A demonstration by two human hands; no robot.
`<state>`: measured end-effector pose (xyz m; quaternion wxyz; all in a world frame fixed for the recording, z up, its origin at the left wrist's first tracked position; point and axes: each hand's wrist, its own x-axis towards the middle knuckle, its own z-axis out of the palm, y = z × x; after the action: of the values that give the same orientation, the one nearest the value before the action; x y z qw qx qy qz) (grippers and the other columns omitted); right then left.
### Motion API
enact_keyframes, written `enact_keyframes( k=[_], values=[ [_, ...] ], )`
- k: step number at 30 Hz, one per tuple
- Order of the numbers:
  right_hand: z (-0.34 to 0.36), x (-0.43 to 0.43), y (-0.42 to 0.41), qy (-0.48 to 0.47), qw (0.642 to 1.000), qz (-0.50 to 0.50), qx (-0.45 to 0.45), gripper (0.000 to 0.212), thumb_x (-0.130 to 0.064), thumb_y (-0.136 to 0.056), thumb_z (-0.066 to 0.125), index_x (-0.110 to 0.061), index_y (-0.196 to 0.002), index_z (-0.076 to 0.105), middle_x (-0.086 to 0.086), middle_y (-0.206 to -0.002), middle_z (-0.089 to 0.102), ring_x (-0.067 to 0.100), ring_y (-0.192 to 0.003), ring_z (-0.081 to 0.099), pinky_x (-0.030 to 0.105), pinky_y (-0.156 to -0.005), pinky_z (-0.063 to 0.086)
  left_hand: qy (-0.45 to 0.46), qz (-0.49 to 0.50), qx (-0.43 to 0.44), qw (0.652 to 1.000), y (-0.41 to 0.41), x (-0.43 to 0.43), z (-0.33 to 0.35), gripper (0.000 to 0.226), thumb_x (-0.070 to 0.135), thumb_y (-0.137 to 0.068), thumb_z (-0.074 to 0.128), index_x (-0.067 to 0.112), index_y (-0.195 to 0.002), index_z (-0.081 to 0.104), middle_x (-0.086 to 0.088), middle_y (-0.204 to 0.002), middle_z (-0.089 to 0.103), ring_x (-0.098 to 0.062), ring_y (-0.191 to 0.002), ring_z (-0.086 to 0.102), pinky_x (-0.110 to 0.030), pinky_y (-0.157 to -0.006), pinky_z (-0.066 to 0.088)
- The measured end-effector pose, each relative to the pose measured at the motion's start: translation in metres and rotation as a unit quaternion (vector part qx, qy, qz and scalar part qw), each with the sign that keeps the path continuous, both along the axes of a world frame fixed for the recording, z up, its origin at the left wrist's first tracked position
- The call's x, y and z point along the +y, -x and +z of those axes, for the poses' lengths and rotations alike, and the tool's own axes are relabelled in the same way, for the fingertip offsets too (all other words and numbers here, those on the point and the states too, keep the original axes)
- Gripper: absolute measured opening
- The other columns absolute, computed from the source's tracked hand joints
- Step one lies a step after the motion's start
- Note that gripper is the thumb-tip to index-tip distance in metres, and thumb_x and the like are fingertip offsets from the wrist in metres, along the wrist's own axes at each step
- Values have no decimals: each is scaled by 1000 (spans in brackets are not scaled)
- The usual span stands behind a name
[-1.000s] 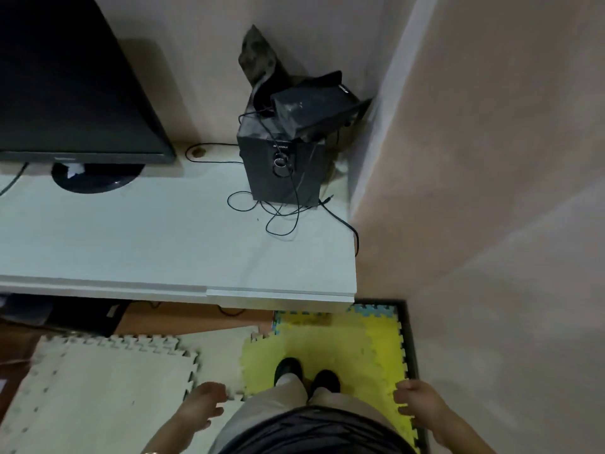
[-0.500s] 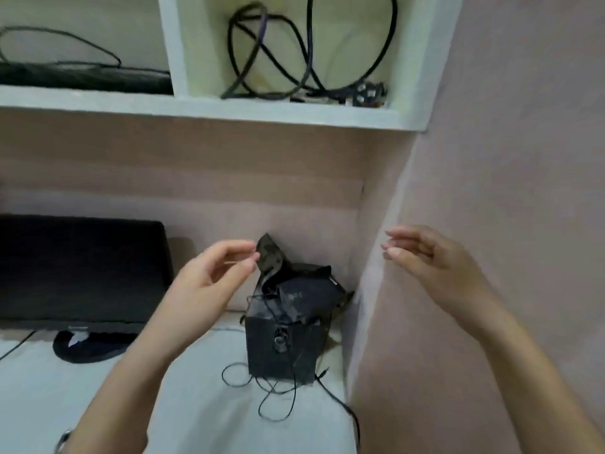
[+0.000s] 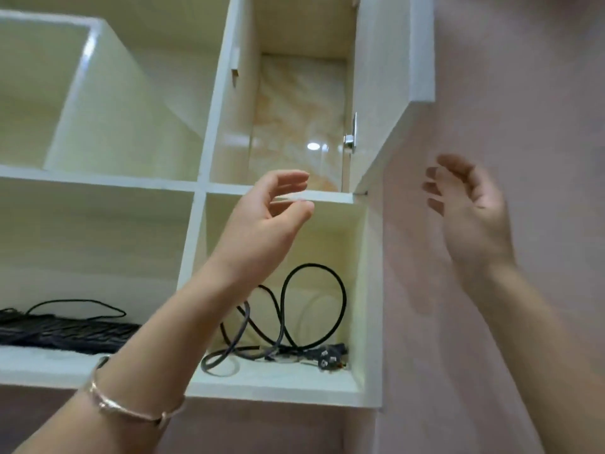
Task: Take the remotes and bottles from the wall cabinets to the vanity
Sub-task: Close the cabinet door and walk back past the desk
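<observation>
I look up at a white wall cabinet [image 3: 196, 188] with open cubbies. My left hand [image 3: 268, 221] is raised in front of the shelf edge between the upper and lower right cubbies, fingers apart and holding nothing. My right hand [image 3: 471, 214] is up by the pink wall to the right of the cabinet, blurred, open and empty. The upper right compartment has an open door [image 3: 379, 103] with a metal handle [image 3: 350, 139]; what I see of its inside shows nothing. No remotes or bottles are in view.
Coiled black power cables [image 3: 294, 326] with a plug lie in the lower right cubby. A black keyboard-like object [image 3: 65, 332] with a cord rests in the lower left cubby. The pink wall [image 3: 491, 77] closes off the right side.
My view has swung up from the floor and desk to the wall cabinet. Both hands rose from my sides to cabinet height, still empty.
</observation>
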<state>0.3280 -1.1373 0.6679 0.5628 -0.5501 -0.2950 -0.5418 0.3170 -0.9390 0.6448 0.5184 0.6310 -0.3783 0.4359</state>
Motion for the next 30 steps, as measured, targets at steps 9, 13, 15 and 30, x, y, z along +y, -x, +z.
enact_keyframes(
  k=[9,13,15,30],
  values=[
    [65,40,26,62,990,93,-81,23,-23,-98,37,-37,-96,55,-13,-81,62,-4,-64,58,16,-63,49,40,-118,-47,991,29,-30,94,15,23,-94,45,33,-95,55,13,-98,59,-13,-105,59,-27,-89,46],
    [66,65,17,101,986,116,-71,30,-27,-94,42,-27,-121,54,-2,-111,62,6,-93,59,20,-82,50,25,-124,-51,991,32,-28,98,23,34,-91,49,24,-111,55,9,-98,60,-9,-95,60,-23,-79,48],
    [67,81,11,136,985,72,-71,41,-32,-89,44,-26,-129,51,2,-129,54,10,-113,55,27,-99,47,53,-88,-74,992,24,-17,99,42,36,-87,56,16,-124,50,6,-101,62,-10,-97,61,-25,-80,49],
    [64,122,-65,205,956,-210,-15,39,-31,-91,51,-26,-130,52,-3,-142,43,15,-133,30,35,-111,28,108,174,-53,977,-51,81,92,42,38,-82,64,12,-116,59,-4,-108,67,-21,-104,63,-42,-96,50]
  ],
)
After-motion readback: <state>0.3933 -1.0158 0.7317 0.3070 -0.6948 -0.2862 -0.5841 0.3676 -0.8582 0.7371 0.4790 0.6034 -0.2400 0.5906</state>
